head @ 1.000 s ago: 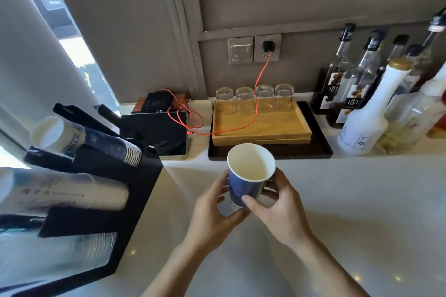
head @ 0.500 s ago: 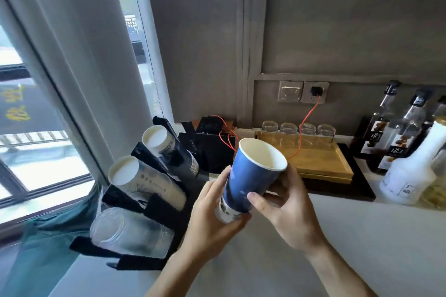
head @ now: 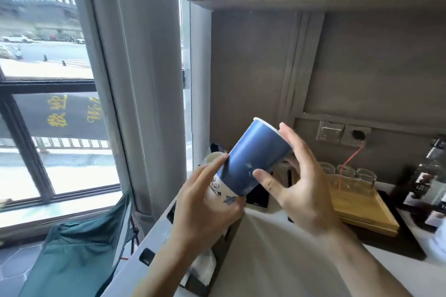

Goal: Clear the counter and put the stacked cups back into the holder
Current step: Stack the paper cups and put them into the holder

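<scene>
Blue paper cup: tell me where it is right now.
In the head view the blue paper cup is mid-frame, tilted, held above the counter by both hands: left hand at its base, right hand beside it.

Head-worn view, close above counter point(head: 277, 255)

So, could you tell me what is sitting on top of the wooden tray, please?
Small clear glasses stand in a row along the wooden tray at its far edge. The right hand covers its left end, so anything there is hidden.
</scene>
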